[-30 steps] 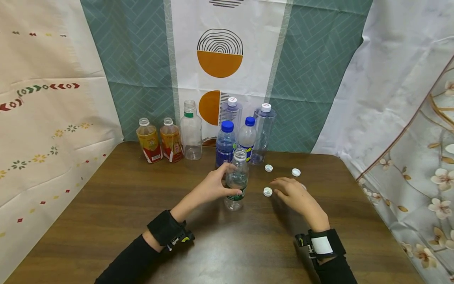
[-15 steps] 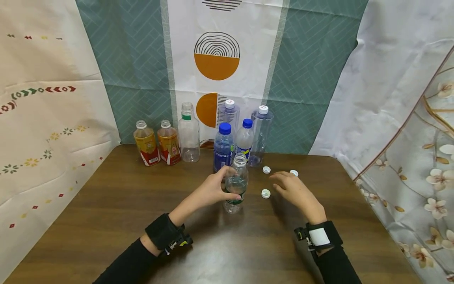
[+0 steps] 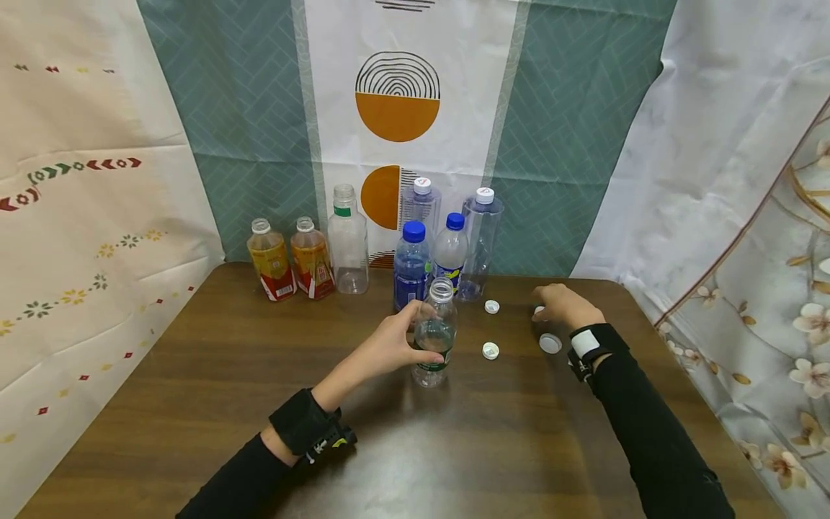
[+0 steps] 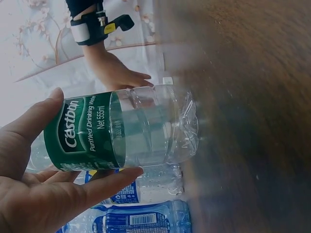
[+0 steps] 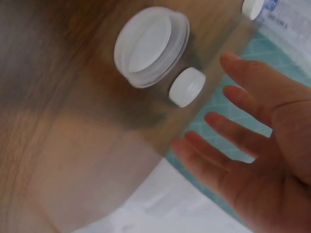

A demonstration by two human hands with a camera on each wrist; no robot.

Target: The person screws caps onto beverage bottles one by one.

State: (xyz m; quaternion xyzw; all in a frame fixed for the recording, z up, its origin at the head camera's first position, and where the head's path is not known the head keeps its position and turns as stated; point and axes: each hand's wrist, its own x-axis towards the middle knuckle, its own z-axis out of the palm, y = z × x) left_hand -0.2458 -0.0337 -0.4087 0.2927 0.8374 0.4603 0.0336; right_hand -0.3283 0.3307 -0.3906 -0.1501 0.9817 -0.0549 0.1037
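My left hand grips a clear, uncapped water bottle that stands upright on the table. In the left wrist view, thumb and fingers wrap its green label. My right hand hovers over the table's right side, its fingers apart and relaxed with nothing between them. Nearest to it is a small white cap, close to the fingertips but not touched in the right wrist view. Beside that cap lies a wider, translucent white lid. Two more white caps, a farther one and a nearer one, lie between the hands.
Behind the held bottle stand two blue-capped bottles, one blue and one clear, and two tall white-capped bottles. At the back left are a clear uncapped bottle and two orange-labelled ones. A patterned cloth hangs behind.
My right hand has moved right and away from me, from near the closer white cap to the far right cap, uncovering the wide lid. The left hand still holds the bottle in place.
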